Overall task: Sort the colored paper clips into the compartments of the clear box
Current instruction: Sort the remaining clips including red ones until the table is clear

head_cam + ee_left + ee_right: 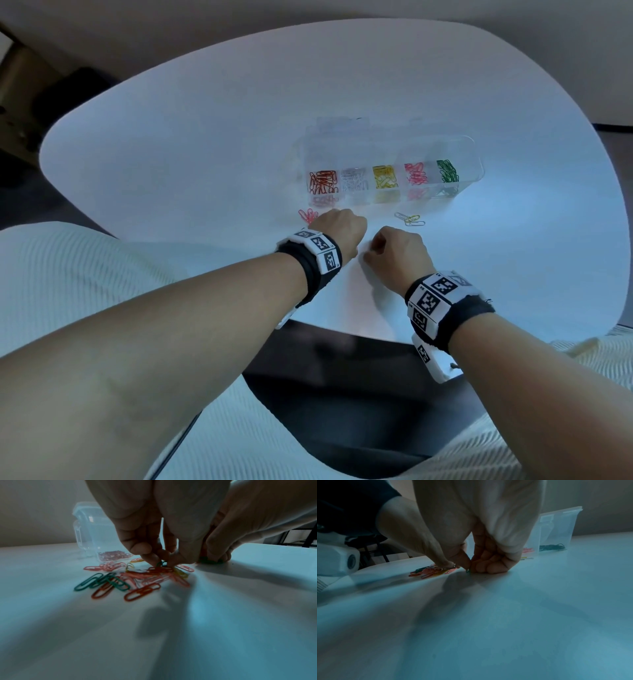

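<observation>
**Both hands working at the loose clips near the table's front edge**

Head view: the clear box (pixel 394 164) is sitting mid-table (pixel 205 154), its front compartments holding sorted clips.

Left wrist view: the left hand (pixel 154 536) is pinching a green clip (pixel 162 563) above the loose pile (pixel 137 580).

Right wrist view: the right hand (pixel 488 540) is curling tight, fingertips (pixel 482 568) pinching another green clip (pixel 468 571) against the table.

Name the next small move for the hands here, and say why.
Probably lift the left hand with the green paper clip that its fingertips pinch at the loose mixed pile, then carry it to the clear plastic compartment box, where green clips fill the rightmost section. The right hand also pinches something green against the white table, so it could follow.
</observation>
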`<state>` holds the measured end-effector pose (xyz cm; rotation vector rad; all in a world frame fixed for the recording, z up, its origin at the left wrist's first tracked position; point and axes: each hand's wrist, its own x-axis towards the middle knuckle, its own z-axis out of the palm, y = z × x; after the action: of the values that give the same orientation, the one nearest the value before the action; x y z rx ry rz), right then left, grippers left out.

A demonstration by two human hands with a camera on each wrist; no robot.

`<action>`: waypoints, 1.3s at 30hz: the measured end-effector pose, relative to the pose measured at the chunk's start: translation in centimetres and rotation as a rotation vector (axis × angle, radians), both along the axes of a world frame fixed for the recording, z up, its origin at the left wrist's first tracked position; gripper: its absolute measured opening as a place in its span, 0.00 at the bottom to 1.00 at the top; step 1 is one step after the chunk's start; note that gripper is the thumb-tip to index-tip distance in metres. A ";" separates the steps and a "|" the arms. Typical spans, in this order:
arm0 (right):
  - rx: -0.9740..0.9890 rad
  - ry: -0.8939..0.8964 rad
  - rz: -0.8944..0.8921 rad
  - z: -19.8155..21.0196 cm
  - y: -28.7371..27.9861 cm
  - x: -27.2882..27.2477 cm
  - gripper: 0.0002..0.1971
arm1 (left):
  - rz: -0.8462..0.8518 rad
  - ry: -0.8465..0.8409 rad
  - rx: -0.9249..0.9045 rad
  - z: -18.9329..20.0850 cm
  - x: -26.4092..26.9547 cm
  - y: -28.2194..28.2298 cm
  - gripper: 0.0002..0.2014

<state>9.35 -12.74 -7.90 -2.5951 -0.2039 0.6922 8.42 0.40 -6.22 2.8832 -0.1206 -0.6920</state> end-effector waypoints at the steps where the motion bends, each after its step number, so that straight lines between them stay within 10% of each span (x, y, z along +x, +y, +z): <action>1: 0.015 0.001 -0.001 0.0 -0.1 0.1 0.07 | -0.001 0.000 -0.010 0.2 0.0 -0.1 0.08; 6: 0.180 0.145 -0.145 0.5 -0.8 1.5 0.09 | 0.078 0.000 -0.254 2.6 -0.2 0.7 0.12; 11: 0.779 0.571 -0.616 1.6 0.3 1.0 0.11 | 0.305 -0.042 -0.412 6.1 -0.6 4.5 0.09; 19: 1.078 0.953 -0.627 3.1 4.3 -1.5 0.10 | 0.667 0.080 -0.583 4.4 -2.5 9.2 0.09; 25: 1.225 1.074 -0.714 2.6 5.1 -1.5 0.26 | 0.430 0.138 -0.327 3.0 -2.6 8.7 0.11; 30: 0.945 0.768 -0.773 1.8 4.5 -1.4 0.17 | 0.346 0.202 -0.249 2.6 -1.3 8.1 0.14; 39: 0.287 0.127 -0.244 1.0 5.7 -0.6 0.03 | 0.373 0.128 -0.123 1.2 -1.6 9.7 0.05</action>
<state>8.78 -7.09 -6.87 -2.2461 0.0504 0.6809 6.80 10.12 -5.02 2.6279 0.3680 -0.7598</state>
